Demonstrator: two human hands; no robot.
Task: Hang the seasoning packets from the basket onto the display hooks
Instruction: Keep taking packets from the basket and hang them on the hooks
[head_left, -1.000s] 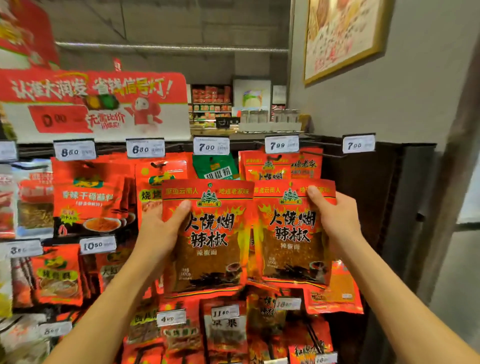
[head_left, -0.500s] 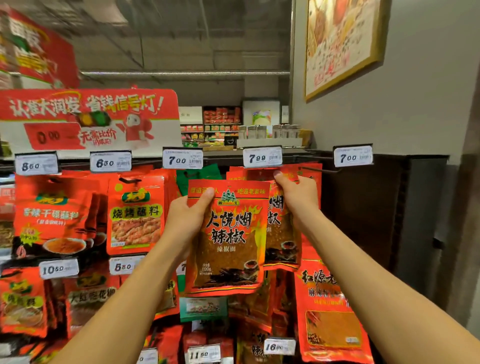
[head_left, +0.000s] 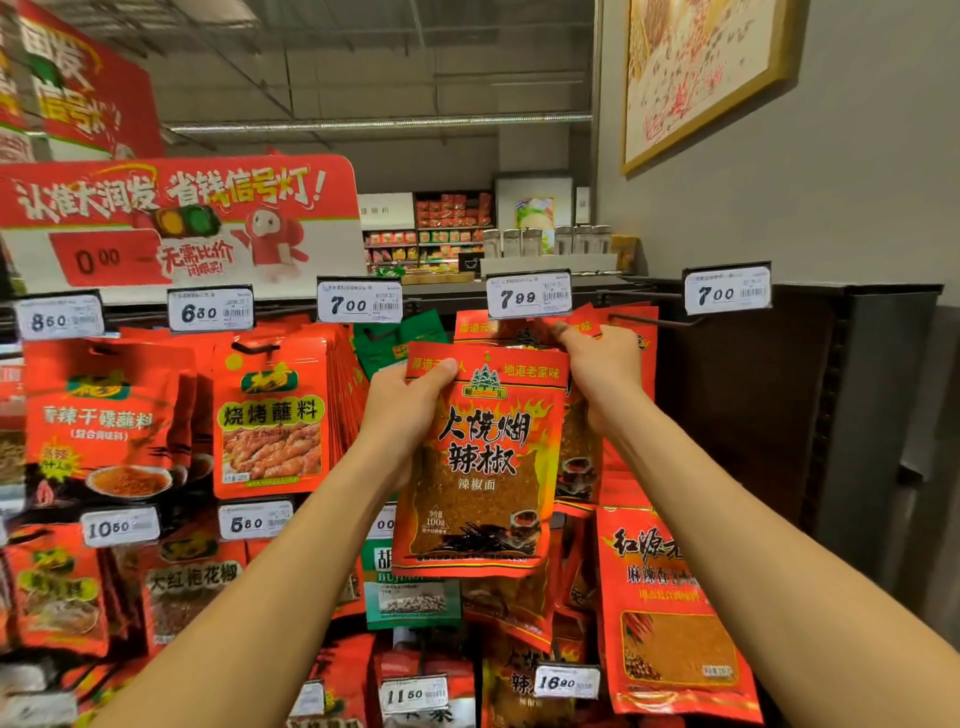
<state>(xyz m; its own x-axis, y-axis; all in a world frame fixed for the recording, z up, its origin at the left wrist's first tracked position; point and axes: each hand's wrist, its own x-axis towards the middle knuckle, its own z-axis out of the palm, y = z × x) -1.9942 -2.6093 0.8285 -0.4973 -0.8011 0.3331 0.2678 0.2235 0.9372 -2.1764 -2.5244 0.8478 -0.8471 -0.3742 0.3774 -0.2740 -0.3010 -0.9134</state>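
Holding one red chili packet (head_left: 480, 457) by its top corner, your left hand (head_left: 410, 410) is keeping it in front of the rack — not on a hook yet. Your right hand (head_left: 605, 366) is pinching the top of a second packet (head_left: 584, 457) just under the 7.99 price tag (head_left: 529, 295). If you are missing the little hole, it could be slipping off — the hook is hiding behind the tag.

Bare hook (head_left: 652, 320) under rightmost 7.00 tag (head_left: 727, 290) left unobstructed; dark back panel (head_left: 748, 405) behind it exposed. Hooks to left crowded with hung packets (head_left: 270, 415). Price tags (head_left: 529, 294) set at hook tips. Grey wall (head_left: 857, 208) closes right side.
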